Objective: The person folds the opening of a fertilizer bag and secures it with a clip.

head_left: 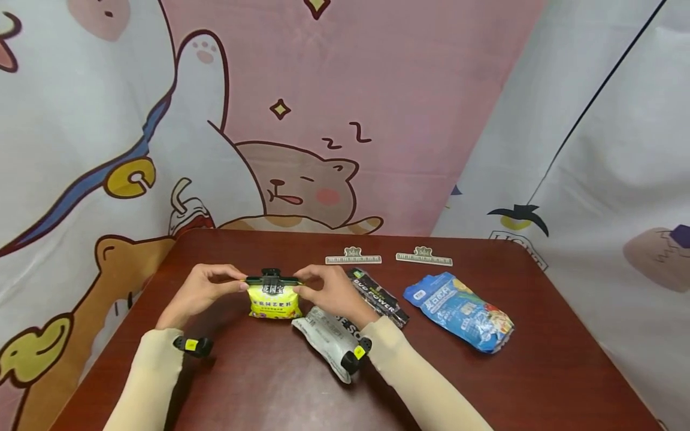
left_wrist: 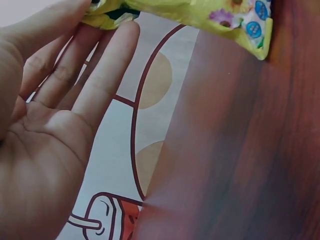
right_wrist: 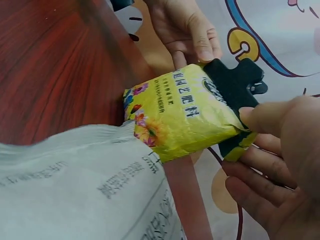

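A small yellow fertilizer bag (head_left: 274,304) with flowers printed on it is held up over the table between both hands. Across its top edge sits a black clip (right_wrist: 232,85). My left hand (head_left: 207,290) pinches the bag's upper left corner between thumb and fingers. At the opposite upper corner, my right hand (head_left: 336,290) pinches the bag beside the clip's end, thumb on the near face. In the left wrist view the left hand (left_wrist: 55,115) has its fingertips at the yellow edge. A white-grey bag (head_left: 323,338) lies under the right forearm, partly hidden by it.
To the right lie a black packet (head_left: 380,296) marked BUD POWER and a blue bag (head_left: 463,311). Two flat clips with a piano-key pattern, a left one (head_left: 353,257) and a right one (head_left: 424,257), rest near the back edge of the brown table (head_left: 242,383). A printed cloth (head_left: 377,90) hangs behind.
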`<action>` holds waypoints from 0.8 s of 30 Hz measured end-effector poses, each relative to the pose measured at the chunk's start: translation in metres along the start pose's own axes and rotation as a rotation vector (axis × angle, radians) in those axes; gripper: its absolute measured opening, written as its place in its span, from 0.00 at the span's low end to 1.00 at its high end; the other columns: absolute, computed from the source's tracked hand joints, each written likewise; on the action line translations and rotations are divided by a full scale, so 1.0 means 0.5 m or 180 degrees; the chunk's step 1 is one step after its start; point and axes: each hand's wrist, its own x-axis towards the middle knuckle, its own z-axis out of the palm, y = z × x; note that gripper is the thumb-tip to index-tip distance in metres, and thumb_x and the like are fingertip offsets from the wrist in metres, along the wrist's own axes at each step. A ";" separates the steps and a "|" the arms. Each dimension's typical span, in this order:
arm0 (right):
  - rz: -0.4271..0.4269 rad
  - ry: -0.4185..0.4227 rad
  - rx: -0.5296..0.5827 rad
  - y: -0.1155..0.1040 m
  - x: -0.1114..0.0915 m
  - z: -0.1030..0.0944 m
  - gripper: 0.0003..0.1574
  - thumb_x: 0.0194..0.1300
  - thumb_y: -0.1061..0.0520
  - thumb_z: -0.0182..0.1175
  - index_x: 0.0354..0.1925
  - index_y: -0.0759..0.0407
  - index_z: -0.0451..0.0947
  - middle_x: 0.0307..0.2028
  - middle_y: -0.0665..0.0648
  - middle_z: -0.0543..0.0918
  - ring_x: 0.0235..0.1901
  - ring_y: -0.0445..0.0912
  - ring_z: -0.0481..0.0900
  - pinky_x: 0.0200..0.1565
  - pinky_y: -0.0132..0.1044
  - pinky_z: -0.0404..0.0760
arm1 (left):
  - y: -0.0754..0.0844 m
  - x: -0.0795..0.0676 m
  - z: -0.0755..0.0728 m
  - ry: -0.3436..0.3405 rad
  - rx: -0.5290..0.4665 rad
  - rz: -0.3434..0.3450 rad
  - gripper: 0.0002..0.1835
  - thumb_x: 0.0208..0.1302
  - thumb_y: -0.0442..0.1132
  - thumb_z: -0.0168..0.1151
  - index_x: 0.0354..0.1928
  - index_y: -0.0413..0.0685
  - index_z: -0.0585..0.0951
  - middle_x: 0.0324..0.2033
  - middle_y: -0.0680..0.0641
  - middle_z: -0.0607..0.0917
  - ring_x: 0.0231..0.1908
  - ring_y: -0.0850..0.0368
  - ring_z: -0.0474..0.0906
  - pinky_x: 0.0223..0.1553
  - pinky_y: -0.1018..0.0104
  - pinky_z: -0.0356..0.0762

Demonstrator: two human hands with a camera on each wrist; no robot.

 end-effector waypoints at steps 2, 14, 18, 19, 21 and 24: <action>-0.0011 0.0035 -0.0028 0.000 0.001 0.004 0.16 0.69 0.47 0.68 0.53 0.47 0.86 0.47 0.47 0.90 0.50 0.43 0.86 0.54 0.43 0.83 | 0.000 -0.001 0.001 0.0018 -0.0033 0.0020 0.12 0.59 0.46 0.77 0.44 0.52 0.91 0.42 0.48 0.90 0.45 0.59 0.82 0.43 0.66 0.83; 0.0164 0.0151 -0.0003 -0.008 0.010 0.015 0.13 0.70 0.46 0.67 0.47 0.49 0.89 0.45 0.49 0.91 0.37 0.38 0.85 0.37 0.30 0.81 | 0.000 -0.005 0.016 0.0277 -0.0210 -0.0263 0.18 0.61 0.49 0.76 0.49 0.46 0.89 0.41 0.52 0.91 0.42 0.57 0.87 0.45 0.60 0.85; 0.0230 0.0206 0.0082 -0.009 0.018 0.018 0.13 0.69 0.47 0.68 0.46 0.51 0.90 0.43 0.49 0.91 0.37 0.39 0.85 0.37 0.30 0.81 | -0.001 -0.003 0.016 0.0330 -0.0212 -0.0400 0.20 0.61 0.51 0.75 0.50 0.46 0.89 0.42 0.52 0.91 0.42 0.48 0.90 0.48 0.61 0.85; 0.0260 0.0210 0.0124 -0.010 0.021 0.019 0.13 0.68 0.47 0.69 0.46 0.51 0.89 0.42 0.49 0.91 0.36 0.39 0.86 0.36 0.30 0.82 | -0.001 -0.002 0.016 0.0342 -0.0208 -0.0424 0.21 0.61 0.51 0.75 0.50 0.46 0.89 0.42 0.52 0.91 0.43 0.47 0.90 0.48 0.62 0.84; 0.0343 0.0195 0.0266 -0.011 0.025 0.021 0.14 0.68 0.48 0.69 0.46 0.53 0.89 0.41 0.50 0.91 0.35 0.42 0.88 0.35 0.30 0.83 | 0.000 -0.001 0.015 0.0347 -0.0202 -0.0462 0.21 0.62 0.51 0.74 0.51 0.45 0.88 0.43 0.51 0.90 0.44 0.45 0.90 0.48 0.63 0.85; 0.0469 0.0157 0.0484 -0.013 0.033 0.024 0.15 0.67 0.50 0.70 0.48 0.56 0.88 0.39 0.52 0.91 0.34 0.50 0.91 0.33 0.32 0.84 | 0.000 0.000 0.012 0.0339 -0.0238 -0.0501 0.22 0.62 0.50 0.74 0.52 0.43 0.87 0.44 0.49 0.90 0.44 0.44 0.90 0.47 0.65 0.85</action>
